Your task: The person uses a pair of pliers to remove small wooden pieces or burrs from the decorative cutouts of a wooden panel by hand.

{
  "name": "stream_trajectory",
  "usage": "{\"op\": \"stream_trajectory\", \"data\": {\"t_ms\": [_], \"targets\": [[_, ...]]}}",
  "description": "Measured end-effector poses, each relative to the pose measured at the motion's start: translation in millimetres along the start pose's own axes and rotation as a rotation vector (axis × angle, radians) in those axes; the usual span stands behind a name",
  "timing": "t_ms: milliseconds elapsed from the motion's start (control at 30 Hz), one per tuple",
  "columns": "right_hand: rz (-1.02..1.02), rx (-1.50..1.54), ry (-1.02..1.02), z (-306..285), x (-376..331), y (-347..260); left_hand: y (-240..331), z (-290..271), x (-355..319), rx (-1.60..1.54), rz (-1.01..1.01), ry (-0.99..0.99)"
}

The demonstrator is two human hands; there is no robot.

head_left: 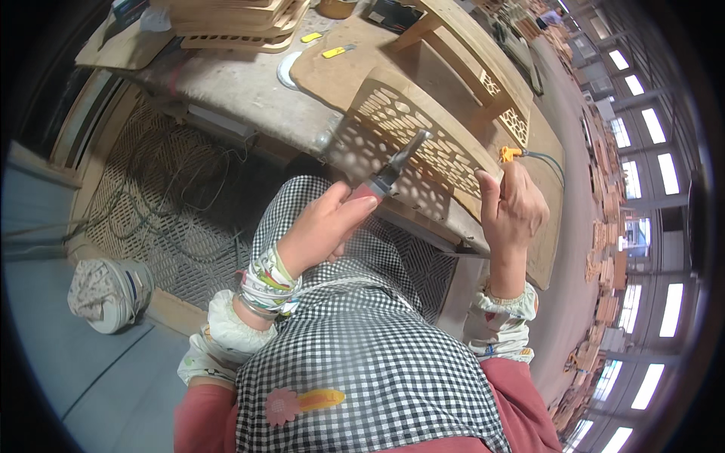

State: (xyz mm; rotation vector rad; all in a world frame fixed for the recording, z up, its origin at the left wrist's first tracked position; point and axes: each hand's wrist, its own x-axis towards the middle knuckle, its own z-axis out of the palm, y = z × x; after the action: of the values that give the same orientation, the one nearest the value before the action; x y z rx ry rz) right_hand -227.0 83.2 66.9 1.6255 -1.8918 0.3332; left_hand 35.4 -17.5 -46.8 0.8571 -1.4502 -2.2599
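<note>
My left hand [323,226] is shut on a hand tool [396,166] with a reddish grip and a grey metal tip that points up toward a pierced wooden panel. That panel [411,128], cut with many oval holes, lies tilted over the near edge of the workbench. My right hand [512,208] grips the panel's near right edge, thumb raised. Just above the right hand sits an orange fitting [510,154] on a grey hose. A black-and-white checked apron [362,355] covers my lap.
The workbench [242,90] carries a stack of pierced wooden pieces [234,23], two small yellow items [332,51] and a wooden frame [468,53]. Below it are a mesh floor grid [166,196] with cables and a wrapped bundle [109,294]. Stacked wood lines the aisle at right [604,226].
</note>
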Motion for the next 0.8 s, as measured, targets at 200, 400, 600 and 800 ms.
{"op": "stream_trajectory", "data": {"t_ms": [200, 400, 600, 800], "targets": [[-0.022, 0.025, 0.016, -0.6, 0.3, 4.4, 0.5, 10.9, 4.1, -0.064, -0.015, 0.022], [-0.019, 0.046, -0.005, -2.9, 3.1, 6.6, -1.8, 17.0, 4.6, 0.036, -0.039, 0.072], [-0.003, 0.063, -0.006, -2.0, 4.2, 8.2, -4.1, 21.1, 4.8, 0.287, 0.187, 0.2], [0.001, 0.088, -0.012, -0.2, 2.1, 7.0, -3.8, 28.4, 3.9, 0.195, 0.18, 0.182]]}}
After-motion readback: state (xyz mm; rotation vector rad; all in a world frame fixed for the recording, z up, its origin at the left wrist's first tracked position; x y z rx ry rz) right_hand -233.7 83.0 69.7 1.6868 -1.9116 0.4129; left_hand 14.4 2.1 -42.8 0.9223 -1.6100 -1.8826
